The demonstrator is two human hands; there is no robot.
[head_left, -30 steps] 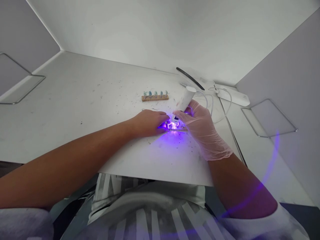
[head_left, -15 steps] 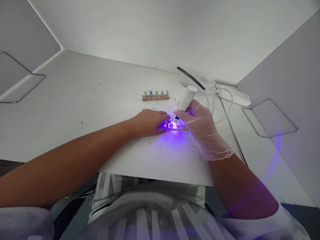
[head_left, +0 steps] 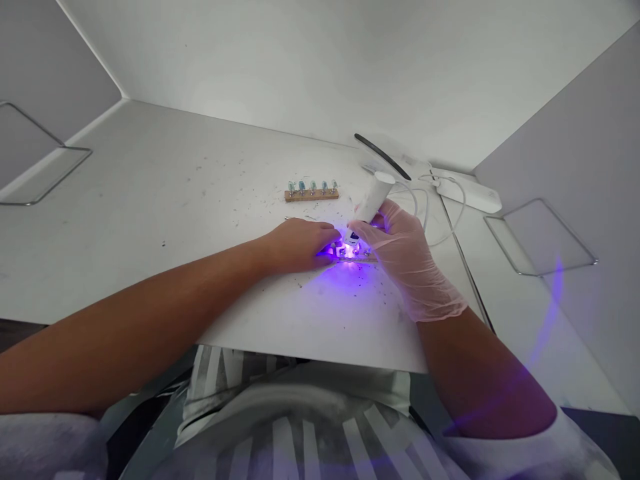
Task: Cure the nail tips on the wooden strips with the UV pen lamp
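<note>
Head view: white lamp just above lit strip, R hand clamped on lamp; prob. light, stiff, smooth, best held mid-body. L hand at strip's left end; grip obscured, can't tell.

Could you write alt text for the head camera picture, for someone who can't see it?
A pink-gloved right hand aims a white handheld lamp, glowing violet, at a small strip on a white table, while the bare left hand steadies the strip's left end. Behind them stands a wooden strip bearing five small bluish-green pieces.
</note>
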